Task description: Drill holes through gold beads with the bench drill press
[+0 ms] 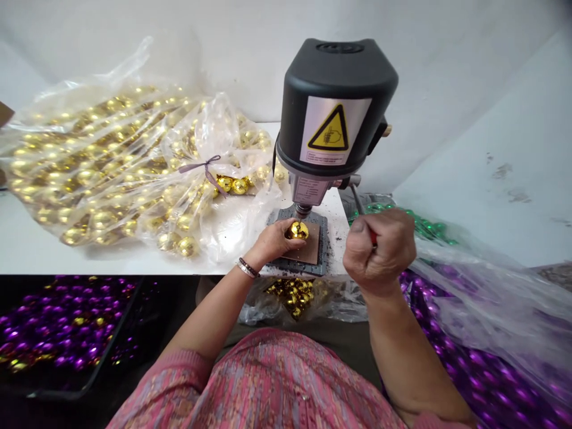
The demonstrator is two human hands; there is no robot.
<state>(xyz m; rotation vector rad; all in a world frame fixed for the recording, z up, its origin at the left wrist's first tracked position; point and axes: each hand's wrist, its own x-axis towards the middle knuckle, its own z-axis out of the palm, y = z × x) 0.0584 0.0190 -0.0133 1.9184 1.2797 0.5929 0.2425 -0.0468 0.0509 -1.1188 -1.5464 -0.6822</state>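
Note:
A shiny gold ball ornament (298,230) is pinched between the thumb and fingers of my left hand (276,241), directly under the chuck (303,210) of a bench drill press (337,77). Below the ball lies a brown board (308,253) on the grey drill base (323,238). Whether the bit touches the ball I cannot tell. My right hand (382,247) is wrapped in a fist around the drill press feed lever (358,199); a bit of its red grip shows between the fingers.
Clear plastic bags of gold balls (89,173) cover the left of the white table (179,265). Gold balls (295,292) lie in a bag below the table edge. Purple balls fill a dark crate (67,322) at lower left and a bag (473,351) at right, near green balls (429,226).

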